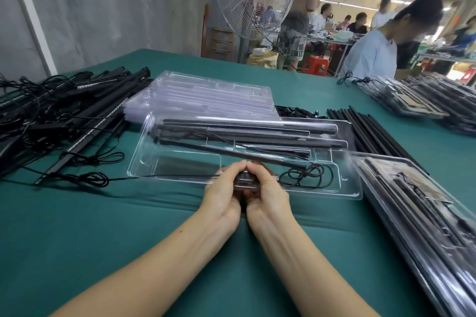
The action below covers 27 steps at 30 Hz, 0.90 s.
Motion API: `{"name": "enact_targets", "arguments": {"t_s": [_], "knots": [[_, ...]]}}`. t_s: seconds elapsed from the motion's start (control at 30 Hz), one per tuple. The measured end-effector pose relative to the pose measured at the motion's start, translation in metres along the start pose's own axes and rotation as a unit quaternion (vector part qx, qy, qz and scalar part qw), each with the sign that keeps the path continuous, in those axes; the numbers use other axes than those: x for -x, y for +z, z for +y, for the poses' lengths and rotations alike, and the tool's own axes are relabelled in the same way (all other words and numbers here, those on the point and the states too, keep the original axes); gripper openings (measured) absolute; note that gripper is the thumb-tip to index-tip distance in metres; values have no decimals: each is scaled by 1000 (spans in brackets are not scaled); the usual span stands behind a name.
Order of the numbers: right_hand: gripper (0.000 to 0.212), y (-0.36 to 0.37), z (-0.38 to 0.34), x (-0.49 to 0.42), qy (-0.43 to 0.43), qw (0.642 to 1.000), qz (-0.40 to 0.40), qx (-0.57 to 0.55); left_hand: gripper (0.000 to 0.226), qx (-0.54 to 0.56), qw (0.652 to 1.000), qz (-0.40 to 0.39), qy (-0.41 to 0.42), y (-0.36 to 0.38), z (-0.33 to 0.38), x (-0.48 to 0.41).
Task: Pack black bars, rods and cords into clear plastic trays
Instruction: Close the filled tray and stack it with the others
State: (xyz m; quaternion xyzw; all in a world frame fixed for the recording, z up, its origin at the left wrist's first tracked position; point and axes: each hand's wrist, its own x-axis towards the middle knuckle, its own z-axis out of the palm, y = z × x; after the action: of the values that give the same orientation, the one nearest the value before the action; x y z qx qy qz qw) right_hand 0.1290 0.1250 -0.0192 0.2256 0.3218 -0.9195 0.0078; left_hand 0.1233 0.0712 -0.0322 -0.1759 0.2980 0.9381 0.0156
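- The step in hand is judged to be the seating of a small dark piece (244, 179) into the near pocket of the clear tray (136, 162), directly under the fingertips; what the piece is cannot be told
- It should be pressed down evenly by both hands, so that the thin tray wall is not buckled
- The coiled cord (306, 175), just right of the fingers, is best kept inside its pocket and not trapped beneath the piece
- The slanted rod (231, 153), just beyond the fingertips, is judged not yet seated; the black bars (244, 127) are laid farther beyond, in their slots
- The left hand (221, 194) and right hand (269, 194) are held side by side, backs upward
- The fingers of both are curled round the piece, and the thumbs are met tip to tip above it
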Motion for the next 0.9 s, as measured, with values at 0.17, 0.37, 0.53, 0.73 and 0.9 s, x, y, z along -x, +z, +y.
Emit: {"name": "enact_targets", "arguments": {"t_s": [0.17,0.37,0.53,0.73,0.9], "knots": [[14,0,3,-3,-35,998,3,57,2,-3,1000,23,-10,0,-1,-2],[17,1,4,-8,-62,989,18,130,16,-36,999,41,-2,1,-1,0],[15,-1,5,-11,-63,986,34,152,10,-75,995,54,27,2,-5,2],[17,0,7,-13,-66,985,57,150,8,-81,995,53,19,4,-3,3],[17,-3,-2,-14,-16,994,23,102,4,-89,996,-9,15,1,-3,3]]}}
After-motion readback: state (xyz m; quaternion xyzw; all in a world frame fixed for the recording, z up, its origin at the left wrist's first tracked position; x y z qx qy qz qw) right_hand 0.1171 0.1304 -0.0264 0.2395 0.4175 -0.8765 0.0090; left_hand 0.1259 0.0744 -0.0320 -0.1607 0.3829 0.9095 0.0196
